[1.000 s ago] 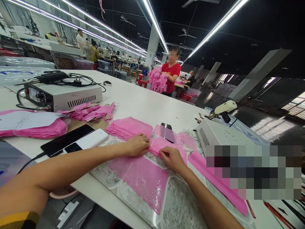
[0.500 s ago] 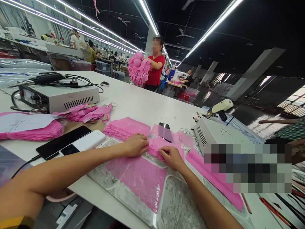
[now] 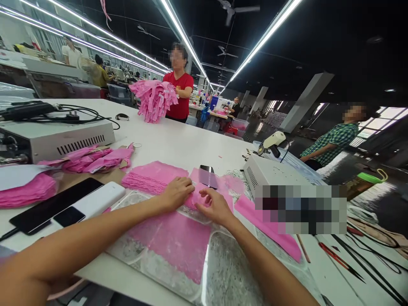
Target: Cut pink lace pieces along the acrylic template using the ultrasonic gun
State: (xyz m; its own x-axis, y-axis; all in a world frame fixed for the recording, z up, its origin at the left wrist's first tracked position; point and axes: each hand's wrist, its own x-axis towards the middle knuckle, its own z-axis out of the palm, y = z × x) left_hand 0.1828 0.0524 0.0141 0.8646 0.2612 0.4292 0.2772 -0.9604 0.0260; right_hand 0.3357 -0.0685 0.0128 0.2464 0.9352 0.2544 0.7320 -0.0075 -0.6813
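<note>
My left hand (image 3: 178,193) rests with curled fingers on the edge of a pink lace-edged fabric piece (image 3: 190,203). Close by on the right, my right hand (image 3: 216,206) has its thumb and fingers apart over the same fabric. Beneath both hands lies a clear plastic template (image 3: 172,272) with rounded outlines. A flat pink panel (image 3: 188,238) shows under its glossy surface. Just beyond my left hand sits a stack of pink fabric pieces (image 3: 149,176). A dark phone (image 3: 208,176) lies on sheer pink cloth behind my right hand.
Left are a grey machine box (image 3: 73,142), pink bundles (image 3: 95,159), a black phone (image 3: 57,204) and a white power bank (image 3: 106,197). A pink roll (image 3: 270,229), another box (image 3: 274,170) and red snips (image 3: 338,257) are right. A co-worker (image 3: 180,93) carries pink pieces across the table.
My right hand's fingers have gone from a pinch to spread apart. The view has turned right. The co-worker in red has shifted left in view, and a person in a checked shirt shows more fully.
</note>
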